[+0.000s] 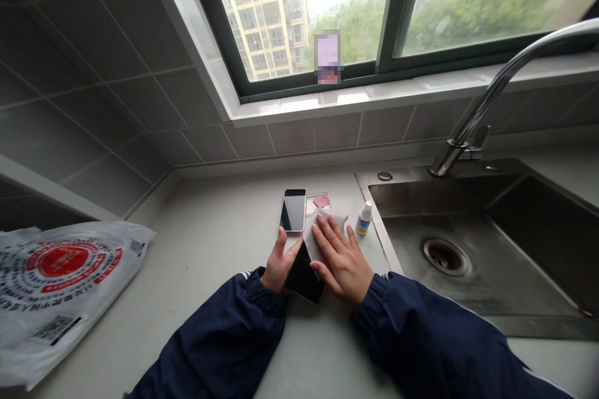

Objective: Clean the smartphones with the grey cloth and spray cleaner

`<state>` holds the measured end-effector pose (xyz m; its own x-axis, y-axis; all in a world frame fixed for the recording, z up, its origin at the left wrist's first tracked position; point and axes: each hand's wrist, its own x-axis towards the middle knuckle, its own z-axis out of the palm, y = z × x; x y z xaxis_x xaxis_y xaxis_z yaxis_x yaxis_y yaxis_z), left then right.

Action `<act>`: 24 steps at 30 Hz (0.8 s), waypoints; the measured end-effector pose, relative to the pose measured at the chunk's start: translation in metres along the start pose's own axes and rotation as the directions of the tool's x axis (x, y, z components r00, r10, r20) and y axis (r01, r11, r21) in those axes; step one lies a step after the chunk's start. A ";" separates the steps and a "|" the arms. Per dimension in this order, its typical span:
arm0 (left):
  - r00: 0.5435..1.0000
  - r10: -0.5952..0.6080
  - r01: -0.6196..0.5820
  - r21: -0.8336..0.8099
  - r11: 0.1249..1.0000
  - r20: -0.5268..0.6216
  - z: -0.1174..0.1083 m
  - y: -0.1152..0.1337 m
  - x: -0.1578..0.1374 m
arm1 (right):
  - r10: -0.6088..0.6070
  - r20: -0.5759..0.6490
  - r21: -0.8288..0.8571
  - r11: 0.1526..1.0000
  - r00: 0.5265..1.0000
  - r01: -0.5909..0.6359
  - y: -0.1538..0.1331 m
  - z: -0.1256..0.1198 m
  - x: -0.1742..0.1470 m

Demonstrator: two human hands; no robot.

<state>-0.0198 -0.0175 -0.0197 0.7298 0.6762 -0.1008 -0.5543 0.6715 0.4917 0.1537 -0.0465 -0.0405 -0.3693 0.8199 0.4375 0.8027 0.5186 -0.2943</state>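
Observation:
A black glossy flat device (305, 277), like a phone or small tablet, lies aslant on the counter. My right hand (344, 262) rests flat on a pale wiping cloth (312, 244) that covers its upper part; the fingers are stretched out. At its left edge, my left hand (278, 265) touches it with straight fingers, thumb raised and apart. Just beyond stands or lies a phone (294, 211) with a dark reflective screen. Beside that phone are a pink piece (321, 201) and a clear case-like outline. A small white-capped bottle (364, 218) stands right of my right hand.
A steel sink (412, 224) with a drain (446, 256) and a curved faucet (472, 112) is at the right. A printed white plastic bag (65, 287) lies at the left. The window ledge (355, 98) and tiled wall (290, 137) bound the counter (210, 230) behind.

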 end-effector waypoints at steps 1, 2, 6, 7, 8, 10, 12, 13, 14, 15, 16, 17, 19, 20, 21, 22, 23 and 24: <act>1.000 -0.012 0.012 0.005 1.000 0.002 0.000 0.000 -0.001 | 0.006 -0.009 0.006 1.000 1.000 -0.006 0.001 0.000 0.000; 1.000 -0.028 0.028 0.007 1.000 0.006 -0.001 -0.001 -0.001 | 0.010 -0.017 0.012 1.000 1.000 -0.010 0.001 0.000 0.001; 0.999 -0.044 0.044 0.013 0.999 0.021 -0.001 -0.001 -0.002 | 0.002 -0.028 0.024 1.000 1.000 -0.001 0.003 0.000 0.001; 0.999 -0.036 0.036 0.013 0.999 0.026 -0.001 -0.001 -0.001 | -0.005 -0.023 0.024 1.000 1.000 0.006 0.003 0.000 0.001; 0.999 -0.029 0.029 0.013 0.999 0.030 0.000 -0.002 -0.001 | -0.015 -0.016 0.024 1.000 1.000 0.015 0.003 0.000 0.001; 0.999 -0.015 0.015 0.008 1.000 0.039 0.000 -0.002 0.001 | -0.042 0.000 0.026 0.999 0.999 0.042 0.002 0.000 0.000; 0.999 -0.008 0.008 0.001 1.000 0.052 -0.002 -0.003 0.002 | -0.077 0.021 0.030 0.997 0.997 0.077 0.001 0.000 -0.001; 0.998 -0.008 0.008 -0.005 1.000 0.062 -0.003 -0.003 0.002 | -0.098 0.033 0.034 0.995 0.995 0.097 0.000 -0.001 -0.001; 0.997 -0.009 0.010 -0.012 1.000 0.074 -0.004 -0.003 0.003 | -0.121 0.045 0.038 0.992 0.992 0.120 -0.001 -0.001 -0.001; 0.996 -0.010 0.011 -0.022 1.000 0.083 -0.005 -0.003 0.003 | -0.145 0.057 0.044 0.989 0.988 0.142 -0.003 -0.002 -0.002; 0.996 -0.008 0.011 -0.034 0.999 0.086 -0.006 -0.003 0.003 | -0.168 0.067 0.052 0.985 0.983 0.165 -0.004 -0.003 -0.002; 0.997 -0.003 0.006 -0.049 0.999 0.079 -0.007 -0.003 0.003 | -0.192 0.077 0.062 0.980 0.978 0.187 -0.005 -0.003 -0.002; 0.999 0.021 -0.019 -0.079 0.997 0.025 -0.007 -0.003 0.003 | -0.230 0.099 0.082 0.972 0.968 0.222 -0.008 -0.005 -0.003; 0.999 0.033 -0.034 -0.090 0.995 -0.017 -0.007 -0.003 0.002 | -0.245 0.112 0.093 0.967 0.963 0.235 -0.009 -0.005 -0.003; 0.997 0.044 -0.050 -0.097 0.994 -0.060 -0.006 -0.003 0.002 | -0.260 0.126 0.104 0.963 0.958 0.248 -0.010 -0.006 -0.003; 0.994 0.049 -0.059 -0.100 0.993 -0.099 -0.005 -0.002 0.001 | -0.274 0.137 0.115 0.959 0.952 0.259 -0.011 -0.006 -0.004; 0.991 0.044 -0.057 -0.101 0.993 -0.127 -0.004 -0.002 0.001 | -0.288 0.145 0.128 0.954 0.947 0.270 -0.013 -0.006 -0.004; 0.989 0.028 -0.044 -0.104 0.994 -0.145 -0.003 -0.001 0.000 | -0.303 0.150 0.143 0.948 0.941 0.283 -0.014 -0.006 -0.005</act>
<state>-0.0203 -0.0172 -0.0223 0.6482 0.7317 -0.2107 -0.6245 0.6692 0.4027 0.1471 -0.0591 -0.0332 -0.6611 0.6508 0.3734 0.5899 0.7584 -0.2773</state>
